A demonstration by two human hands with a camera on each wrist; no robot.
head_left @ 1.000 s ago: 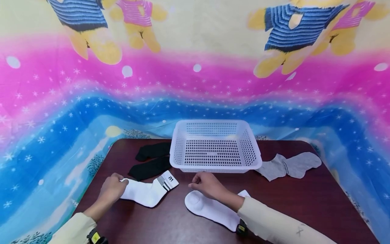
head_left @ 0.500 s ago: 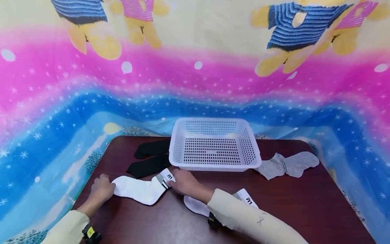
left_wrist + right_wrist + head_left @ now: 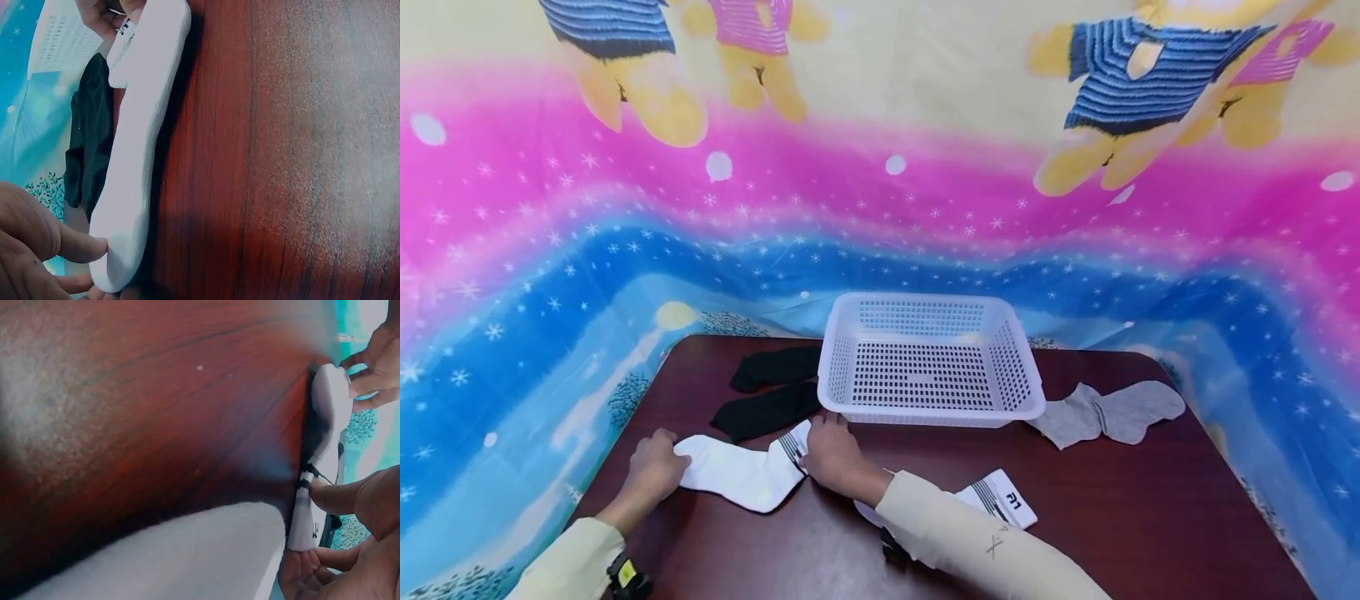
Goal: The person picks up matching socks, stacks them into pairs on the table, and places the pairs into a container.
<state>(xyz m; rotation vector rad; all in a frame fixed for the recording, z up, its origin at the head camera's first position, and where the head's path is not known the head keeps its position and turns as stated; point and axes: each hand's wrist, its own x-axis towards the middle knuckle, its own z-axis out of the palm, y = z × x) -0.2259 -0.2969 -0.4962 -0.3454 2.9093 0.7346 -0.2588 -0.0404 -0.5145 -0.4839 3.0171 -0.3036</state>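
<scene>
White sock (image 3: 737, 473) lies flat on the table (image 3: 1135, 508), toe pinched by the left hand (image 3: 655, 462). 2 black socks (image 3: 766, 410) lie behind. The right hand (image 3: 835, 454) grips the cuff. All visible socks sit outside the basket (image 3: 925, 414). 2nd white sock (image 3: 1000, 497) (partly under the right sleeve (image 3: 958, 537)) remains separate. Far right: grey socks (image 3: 1138, 408), count unclear. Progress judged early.

Pink/blue snowflake bkdrop (image 3: 925, 200) behind dk tbl (image 3: 1112, 517)
</scene>
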